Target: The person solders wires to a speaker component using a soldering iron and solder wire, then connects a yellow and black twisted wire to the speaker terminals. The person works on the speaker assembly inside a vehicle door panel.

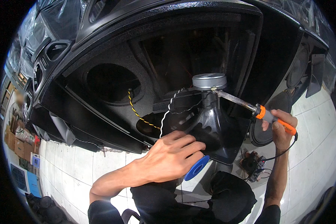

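At the silver horn driver (210, 80): soldering iron (263, 113), right grip (282, 137) wrapped around it; blue spool (197, 168), pinched by left grip (175, 154).

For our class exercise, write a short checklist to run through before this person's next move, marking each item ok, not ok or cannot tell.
1. Orange-and-grey soldering iron held by its handle in the right hand: ok.
2. Iron's metal tip at the side of the silver, round metal driver: ok.
3. Driver sitting on top of the black, flared horn: ok.
4. Blue, round spool in the left hand: ok.
5. Lower end of the yellow-and-black twisted wire in plain sight: not ok, it is lost in the dark area.
6. Iron hot: cannot tell.
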